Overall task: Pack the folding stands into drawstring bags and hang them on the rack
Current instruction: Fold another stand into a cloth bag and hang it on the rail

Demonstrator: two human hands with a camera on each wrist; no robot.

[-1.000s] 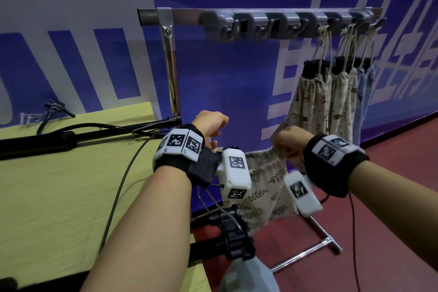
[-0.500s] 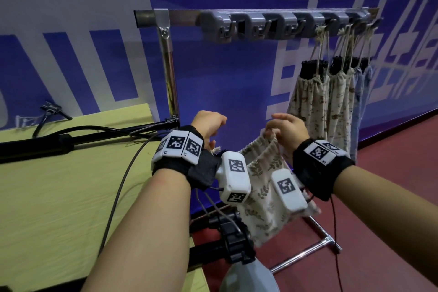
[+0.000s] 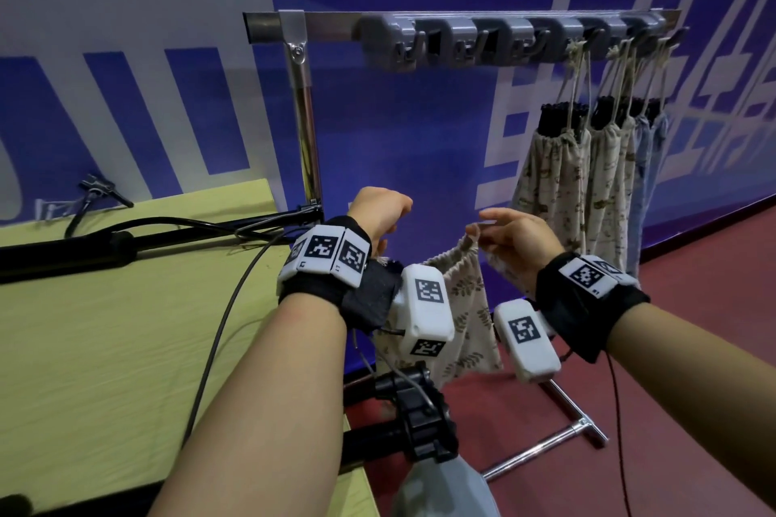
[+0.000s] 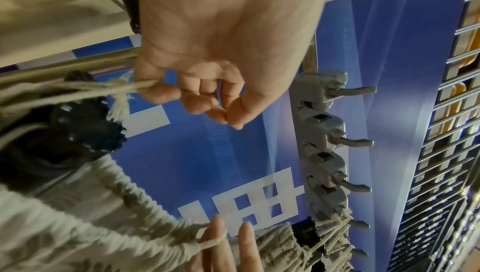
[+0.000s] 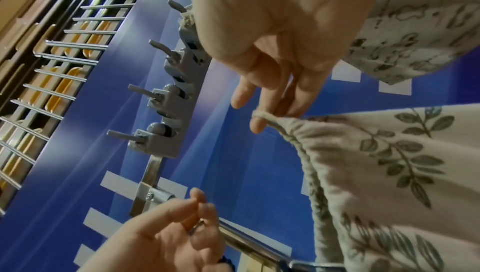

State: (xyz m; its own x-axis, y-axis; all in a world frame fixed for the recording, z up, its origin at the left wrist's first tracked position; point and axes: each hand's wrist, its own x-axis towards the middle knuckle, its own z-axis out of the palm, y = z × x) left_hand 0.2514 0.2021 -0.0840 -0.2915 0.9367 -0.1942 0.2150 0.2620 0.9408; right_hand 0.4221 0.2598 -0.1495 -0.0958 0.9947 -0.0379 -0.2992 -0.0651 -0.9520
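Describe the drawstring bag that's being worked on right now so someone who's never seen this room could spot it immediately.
Find the metal rack with its row of grey hooks against the blue wall. Below its bare hooks, between the left hand and right hand, hangs a cream bag. Unlike the bags hanging at the rack's right end, it bears a green leaf print and is on no hook.

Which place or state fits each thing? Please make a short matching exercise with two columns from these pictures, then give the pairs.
Things:
1. leaf-print cloth drawstring bag
2. left hand
3. grey plastic hooks nearest the rack post
4. cream patterned bags

States:
A. hanging at the rack's right end
B. gripping beige cords
C. carrying nothing
D. held between both hands

Pairs: 1-D, 2-B, 3-C, 4-A
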